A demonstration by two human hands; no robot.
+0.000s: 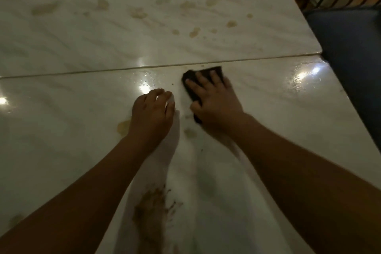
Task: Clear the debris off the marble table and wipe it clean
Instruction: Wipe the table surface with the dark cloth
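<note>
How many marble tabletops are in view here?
2. The far tabletop, dotted with tan stains, fills the upper frame; the near tabletop, wet and glossy, fills the lower. Others may lie out of view.

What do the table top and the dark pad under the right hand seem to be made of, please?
Table top: likely polished marble or marble-look stone, pale with grey veins and glossy reflections. Dark pad: seems a matt cloth or sponge under the right hand; too blurred to tell which.

Frame centre: the right hand (214, 101) presses flat on a dark cloth (188, 78) on the marble table (288, 99), left hand (152, 113) curled just beside. Tan stains (138, 13) dot the top, brown smear (152, 208) below.
</note>
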